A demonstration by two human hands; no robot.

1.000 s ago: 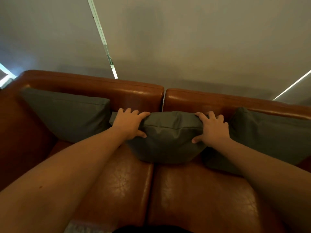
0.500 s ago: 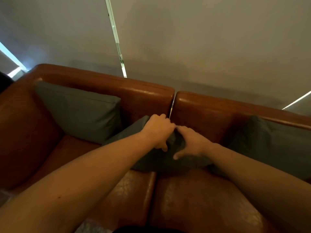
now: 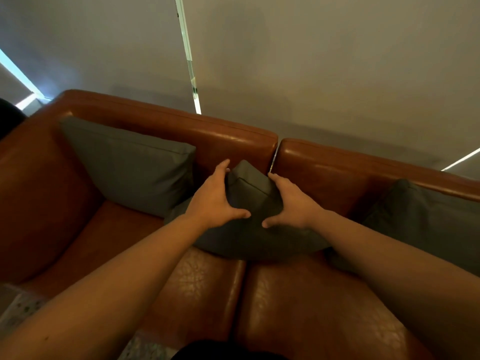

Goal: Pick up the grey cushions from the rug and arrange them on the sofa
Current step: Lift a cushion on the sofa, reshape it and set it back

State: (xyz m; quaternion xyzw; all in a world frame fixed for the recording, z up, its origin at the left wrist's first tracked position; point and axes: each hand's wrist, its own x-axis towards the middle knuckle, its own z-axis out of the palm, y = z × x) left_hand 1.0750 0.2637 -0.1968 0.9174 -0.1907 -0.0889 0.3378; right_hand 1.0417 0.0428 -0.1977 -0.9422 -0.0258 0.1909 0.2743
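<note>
Three grey cushions lie on the brown leather sofa [image 3: 337, 302]. The left cushion [image 3: 130, 165] leans on the backrest by the left arm. The right cushion [image 3: 426, 216] leans at the far right. The middle cushion [image 3: 249, 237] sits at the gap between the two backrests, its top pinched up into a peak. My left hand [image 3: 215, 201] presses the peak's left side and my right hand [image 3: 291, 203] presses its right side, thumbs toward each other on the front face.
A grey wall with a thin bright strip [image 3: 188, 58] rises behind the sofa. A patch of pale patterned rug [image 3: 18, 307] shows at the lower left. The sofa's left arm [image 3: 31, 193] bounds the seat.
My hands moved from the middle cushion's outer corners in to its centre, then spread slightly, squeezing its top into a peak. The view shifted, so the sofa sits lower and to the right.
</note>
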